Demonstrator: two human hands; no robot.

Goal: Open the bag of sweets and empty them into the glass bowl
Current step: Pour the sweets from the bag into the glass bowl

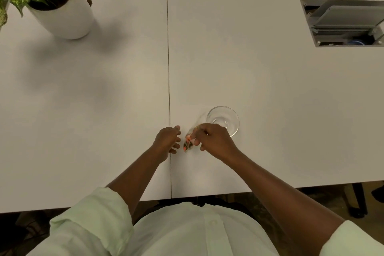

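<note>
A small clear bag of sweets (188, 144) with orange and dark pieces hangs between my hands, just above the white table. My right hand (214, 140) pinches its upper end with the fingers closed on it. My left hand (168, 139) hovers just left of the bag, fingers loosely spread, not touching it as far as I can see. The glass bowl (225, 119) stands upright on the table directly beyond my right hand, with nothing in it; my knuckles hide part of its near rim.
A potted plant in a white pot (62, 14) stands at the far left. An open cable hatch (342, 23) is set into the table at the far right. A seam (168, 68) runs down the table (104, 110) between its two halves.
</note>
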